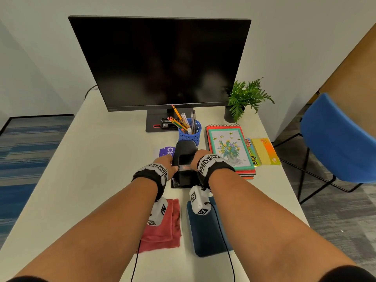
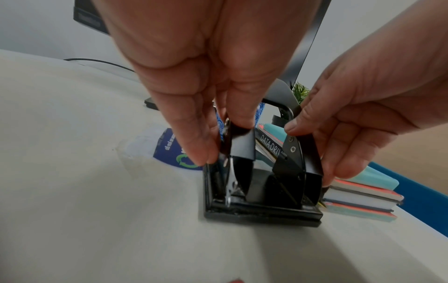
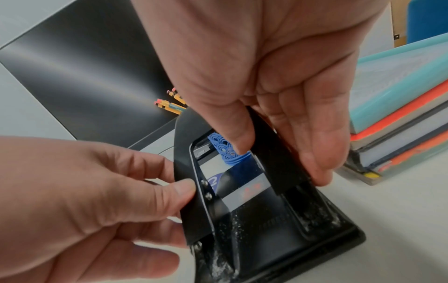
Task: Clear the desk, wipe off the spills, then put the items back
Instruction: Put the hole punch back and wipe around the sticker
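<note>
A black hole punch (image 1: pixel 186 159) stands on the white desk (image 1: pixel 81 159) in front of the blue pen cup (image 1: pixel 190 133). My left hand (image 1: pixel 166 161) pinches its left side arm between thumb and fingers (image 2: pixel 201 153). Opposite it, my right hand (image 1: pixel 198 157) grips the right side arm the same way (image 3: pixel 320 172). The punch's base (image 3: pixel 290 239) rests flat on the desk and carries white specks. A red cloth (image 1: pixel 162 226) lies near the front edge under my left forearm. A faint smear (image 2: pixel 135 162) marks the desk left of the punch.
Behind the punch are a dark monitor (image 1: pixel 160 62), a stapler (image 1: pixel 167 123) on its base and a purple packet (image 1: pixel 166 151). On the right lie stacked notebooks (image 1: pixel 230 149), sticky notes (image 1: pixel 264 151) and a potted plant (image 1: pixel 244 98). A dark blue pad (image 1: pixel 205 226) lies near me; a blue chair (image 1: pixel 341 139) stands right.
</note>
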